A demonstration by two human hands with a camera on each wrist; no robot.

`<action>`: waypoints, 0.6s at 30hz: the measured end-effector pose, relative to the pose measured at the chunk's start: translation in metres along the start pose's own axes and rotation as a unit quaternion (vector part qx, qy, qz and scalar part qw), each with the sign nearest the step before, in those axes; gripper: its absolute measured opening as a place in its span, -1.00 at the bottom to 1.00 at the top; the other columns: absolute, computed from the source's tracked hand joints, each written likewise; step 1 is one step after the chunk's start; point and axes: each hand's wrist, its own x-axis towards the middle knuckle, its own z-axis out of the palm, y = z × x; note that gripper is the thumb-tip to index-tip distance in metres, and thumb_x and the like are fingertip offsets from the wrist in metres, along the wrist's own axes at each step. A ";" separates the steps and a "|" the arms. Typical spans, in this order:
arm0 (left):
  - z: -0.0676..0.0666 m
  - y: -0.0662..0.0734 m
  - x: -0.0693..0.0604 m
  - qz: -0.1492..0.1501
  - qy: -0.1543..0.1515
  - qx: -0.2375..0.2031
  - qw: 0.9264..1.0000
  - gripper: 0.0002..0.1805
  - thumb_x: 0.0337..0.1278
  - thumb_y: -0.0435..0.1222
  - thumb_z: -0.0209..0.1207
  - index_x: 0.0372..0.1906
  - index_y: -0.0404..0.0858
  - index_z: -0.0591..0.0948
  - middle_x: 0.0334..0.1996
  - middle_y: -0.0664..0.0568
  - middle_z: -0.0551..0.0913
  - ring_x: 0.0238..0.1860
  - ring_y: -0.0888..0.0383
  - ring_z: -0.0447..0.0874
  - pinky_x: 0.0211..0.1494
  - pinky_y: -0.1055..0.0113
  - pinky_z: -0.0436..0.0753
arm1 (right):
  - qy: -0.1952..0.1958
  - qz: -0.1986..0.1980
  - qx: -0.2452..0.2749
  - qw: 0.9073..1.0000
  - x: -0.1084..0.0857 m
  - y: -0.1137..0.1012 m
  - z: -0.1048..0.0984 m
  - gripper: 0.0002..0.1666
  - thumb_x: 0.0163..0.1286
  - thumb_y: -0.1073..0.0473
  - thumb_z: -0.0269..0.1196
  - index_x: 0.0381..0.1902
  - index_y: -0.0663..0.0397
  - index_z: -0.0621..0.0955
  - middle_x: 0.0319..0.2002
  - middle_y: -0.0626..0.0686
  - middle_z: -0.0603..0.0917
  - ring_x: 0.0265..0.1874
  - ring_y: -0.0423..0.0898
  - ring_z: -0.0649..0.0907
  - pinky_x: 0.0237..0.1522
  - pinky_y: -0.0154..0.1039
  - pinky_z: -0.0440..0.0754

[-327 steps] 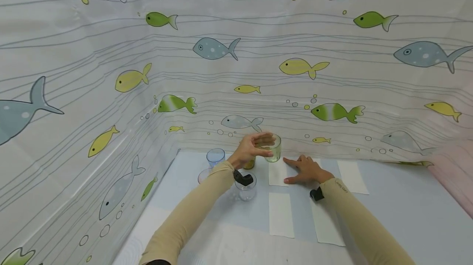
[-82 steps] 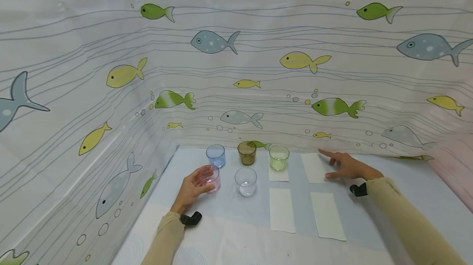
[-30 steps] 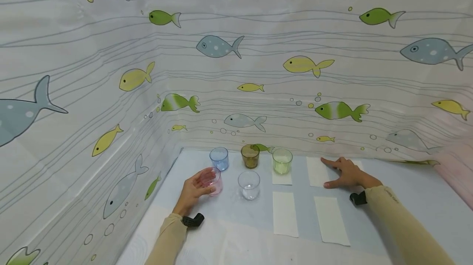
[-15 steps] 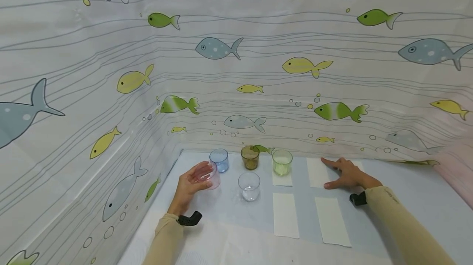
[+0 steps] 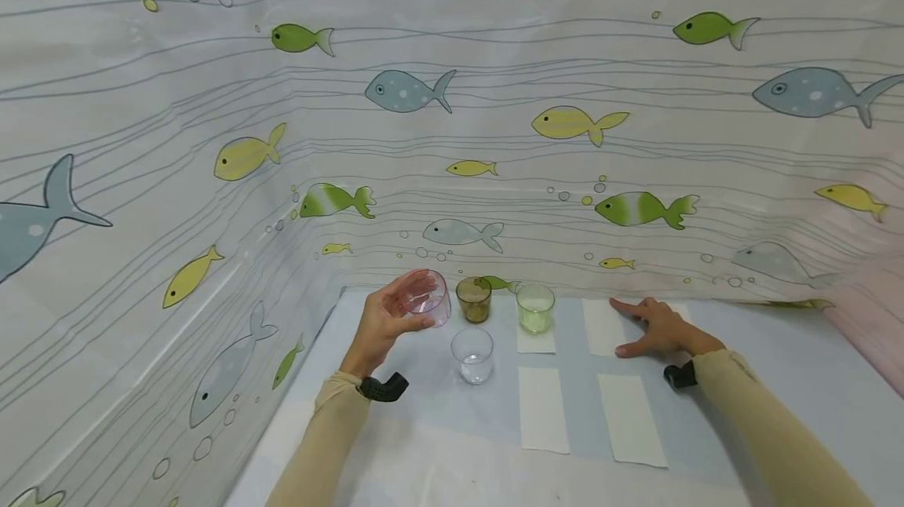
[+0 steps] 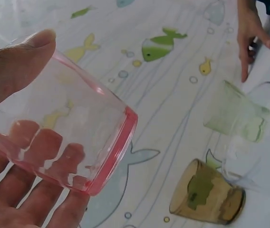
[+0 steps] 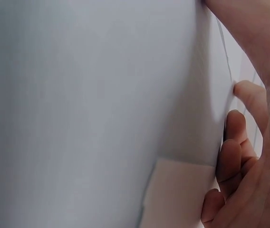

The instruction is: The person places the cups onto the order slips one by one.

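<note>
My left hand (image 5: 379, 324) grips a clear pink-tinted glass (image 5: 439, 308) off the table, thumb on one side and fingers round the other. In the left wrist view the pink glass (image 6: 90, 128) is tilted, and the fingers show through its wall. The right hand (image 5: 660, 328) rests at a white paper strip (image 5: 601, 328) at the back, index finger and thumb stretched out against it. In the right wrist view its other fingers are curled under, holding nothing. A brown glass (image 5: 474, 304) stands right of the pink one, and a clear glass (image 5: 473, 362) nearer me.
A green glass (image 5: 535, 315) stands on another paper strip (image 5: 537, 344). Two more strips lie in front, a left one (image 5: 543, 410) and a right one (image 5: 632, 421). A fish-printed curtain (image 5: 452, 138) encloses the table's back and left side.
My left hand has lifted the pink glass from the front left and carried it back and rightward, so it now covers the blue glass. The right hand has stayed at its strip.
</note>
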 end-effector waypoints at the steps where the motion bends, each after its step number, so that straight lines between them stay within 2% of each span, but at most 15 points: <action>1: 0.004 0.003 0.005 0.004 -0.005 0.001 1.000 -0.15 0.00 -0.49 0.56 0.48 -0.20 0.53 0.35 -0.25 0.64 0.40 -0.07 0.61 0.44 0.03 0.64 | 0.001 -0.003 0.003 1.000 0.000 -0.001 0.000 0.37 0.00 -0.39 0.64 0.64 -0.01 0.31 0.03 0.27 0.49 -0.07 0.09 0.44 -0.09 -0.08 0.48; 3: 0.011 0.007 0.014 0.005 -0.014 0.000 1.000 -0.13 -0.03 -0.49 0.58 0.47 -0.18 0.54 0.34 -0.23 0.64 0.40 -0.10 0.61 0.45 -0.01 0.62 | 0.003 -0.010 0.008 1.000 -0.001 -0.002 -0.001 0.35 0.01 -0.35 0.65 0.63 0.00 0.32 0.00 0.25 0.50 -0.10 0.07 0.42 -0.12 -0.13 0.44; 9: 0.036 0.012 0.043 0.015 -0.046 0.006 0.999 -0.15 -0.02 -0.45 0.59 0.46 -0.17 0.55 0.33 -0.21 0.66 0.38 -0.12 0.63 0.42 0.15 0.66 | 0.004 -0.013 0.011 1.000 0.000 -0.002 0.001 0.33 0.01 -0.34 0.65 0.63 -0.03 0.32 -0.05 0.20 0.49 -0.12 0.04 0.41 -0.13 -0.15 0.43; 13: 0.057 0.011 0.061 0.028 -0.072 -0.006 0.997 -0.15 -0.02 -0.45 0.59 0.46 -0.18 0.55 0.34 -0.21 0.66 0.42 -0.13 0.59 0.49 0.08 0.59 | 0.004 -0.007 0.011 1.000 -0.001 -0.002 0.001 0.35 -0.01 -0.34 0.66 0.63 -0.03 0.33 -0.06 0.18 0.49 -0.11 0.04 0.40 -0.12 -0.14 0.43; 18: 0.089 0.007 0.082 0.025 -0.098 -0.028 0.995 -0.20 0.01 -0.52 0.54 0.43 -0.16 0.58 0.32 -0.13 0.68 0.40 -0.18 0.61 0.48 -0.02 0.59 | 0.008 -0.004 0.011 1.000 -0.002 -0.002 0.001 0.36 -0.03 -0.35 0.66 0.63 -0.03 0.33 -0.06 0.18 0.49 -0.12 0.05 0.40 -0.13 -0.15 0.40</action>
